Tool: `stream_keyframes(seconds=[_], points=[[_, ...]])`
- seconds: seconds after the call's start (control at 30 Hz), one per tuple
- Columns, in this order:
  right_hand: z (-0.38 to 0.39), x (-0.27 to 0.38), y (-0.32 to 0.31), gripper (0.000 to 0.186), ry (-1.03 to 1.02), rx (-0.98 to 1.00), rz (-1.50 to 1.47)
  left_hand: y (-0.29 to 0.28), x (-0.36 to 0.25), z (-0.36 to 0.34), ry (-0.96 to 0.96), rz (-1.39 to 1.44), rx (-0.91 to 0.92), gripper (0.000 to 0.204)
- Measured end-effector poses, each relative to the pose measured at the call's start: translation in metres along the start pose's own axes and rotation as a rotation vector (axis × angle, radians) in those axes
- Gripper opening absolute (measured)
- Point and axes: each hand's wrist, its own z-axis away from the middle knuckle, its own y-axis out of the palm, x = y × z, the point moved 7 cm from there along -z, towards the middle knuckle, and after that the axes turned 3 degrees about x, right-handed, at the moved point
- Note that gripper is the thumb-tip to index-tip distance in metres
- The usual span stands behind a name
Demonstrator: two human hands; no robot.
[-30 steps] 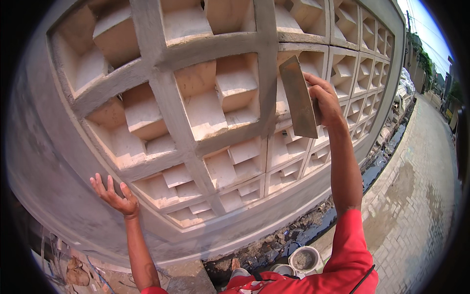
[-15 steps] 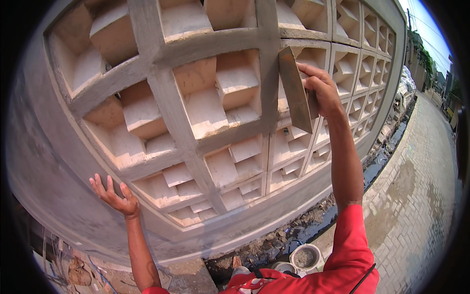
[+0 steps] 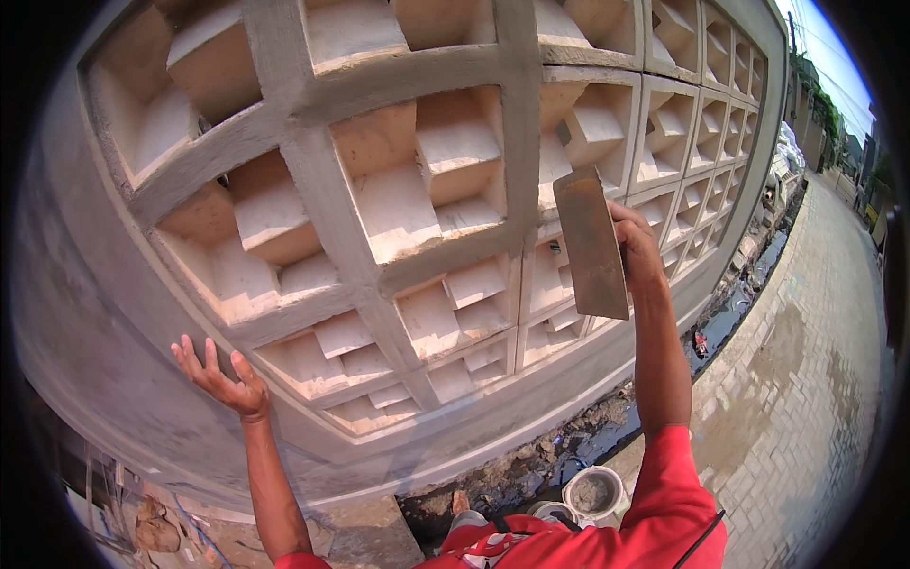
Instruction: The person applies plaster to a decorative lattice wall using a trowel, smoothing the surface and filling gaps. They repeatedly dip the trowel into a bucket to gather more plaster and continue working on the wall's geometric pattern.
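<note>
A flat, rectangular, grey-brown plastering trowel [image 3: 591, 245] is held right of centre in the frame, its long blade slightly tilted. It is judged to be light, stiff and hard to break, perhaps slick where damp; it is best taken by the back, clear of the thin edges. The face looks dull, with brownish smears. It is grasped from behind by the right grip [image 3: 639, 245], the handle being hidden. Behind it, a pale lattice of hollow square blocks with grey bands [image 3: 319, 180] is seen. At lower left, the left grip [image 3: 226, 384] is held empty, fingers spread, near smooth grey plaster [image 3: 114, 256]; whether it is touched cannot be told.
</note>
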Motion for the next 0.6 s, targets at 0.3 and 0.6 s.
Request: stream_keyframes(seconds=[0.3, 0.6], points=[[-0.024, 0.008, 0.022, 0.051, 0.019, 0.067, 0.107, 0.002, 0.002, 0.004, 0.018, -0.018, 0.003, 0.035], [-0.053, 0.042, 0.034, 0.048, -0.057, 0.062, 0.071, 0.005, 0.0, 0.004, 0.019, -0.014, 0.003, 0.035]])
